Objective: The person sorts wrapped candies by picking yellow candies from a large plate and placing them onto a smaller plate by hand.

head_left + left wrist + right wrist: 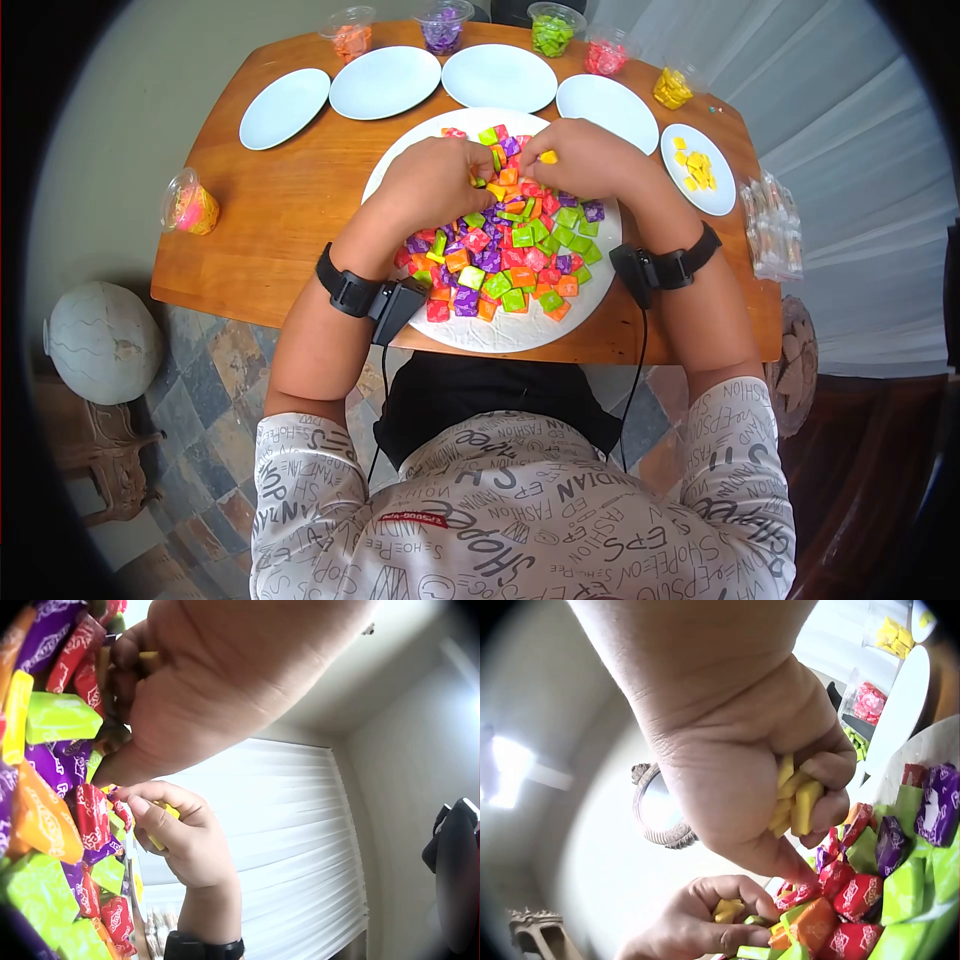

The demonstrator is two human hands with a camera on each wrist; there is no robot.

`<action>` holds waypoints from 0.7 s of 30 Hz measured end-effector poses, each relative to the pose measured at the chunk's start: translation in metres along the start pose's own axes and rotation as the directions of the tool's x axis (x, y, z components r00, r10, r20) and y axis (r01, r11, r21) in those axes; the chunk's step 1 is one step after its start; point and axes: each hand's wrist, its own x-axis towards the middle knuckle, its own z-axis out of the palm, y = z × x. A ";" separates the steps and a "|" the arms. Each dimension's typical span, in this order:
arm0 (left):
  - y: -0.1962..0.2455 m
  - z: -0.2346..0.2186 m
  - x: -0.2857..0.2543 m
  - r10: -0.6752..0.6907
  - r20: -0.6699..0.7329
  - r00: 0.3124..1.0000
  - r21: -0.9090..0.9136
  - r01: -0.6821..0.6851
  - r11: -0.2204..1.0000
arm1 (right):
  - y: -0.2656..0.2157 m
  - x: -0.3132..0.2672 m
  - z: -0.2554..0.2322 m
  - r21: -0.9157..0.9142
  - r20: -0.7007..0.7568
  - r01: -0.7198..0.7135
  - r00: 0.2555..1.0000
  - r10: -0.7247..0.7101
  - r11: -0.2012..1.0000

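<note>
A big white plate [400, 165] holds a heap of wrapped candies [510, 250] in red, purple, green, orange and yellow. Both hands dig into the far side of the heap. My left hand [476, 176] has its fingers curled round a few yellow candies [727, 909], with one yellow edge [147, 654] showing between its fingers. My right hand [546, 160] grips several yellow candies [795, 799] in its curled fingers, its thumb down among red candies [859, 896]. The two hands are close together but apart.
Several small white plates [385, 82] line the table's far side; the right one [697, 168] holds yellow candies. Cups of sorted candies [552, 30] stand behind them, another cup [190, 205] at the left. A clear packet [770, 225] lies by the right edge.
</note>
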 end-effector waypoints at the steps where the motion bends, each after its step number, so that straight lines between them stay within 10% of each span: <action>1: 0.000 -0.001 0.000 -0.001 -0.003 1.000 -0.002 0.001 1.000 | -0.001 -0.001 -0.002 -0.053 -0.053 -0.091 0.995 0.088 0.994; 9: -0.011 0.011 0.004 -0.005 -0.160 0.987 -0.121 -0.015 0.993 | -0.017 -0.001 0.003 -0.282 -0.084 -0.215 0.976 0.199 0.935; 21: -0.026 0.006 0.008 -0.089 -0.171 0.981 -0.120 0.068 0.990 | -0.010 0.002 0.023 -0.628 -0.099 -0.017 0.993 -0.058 0.778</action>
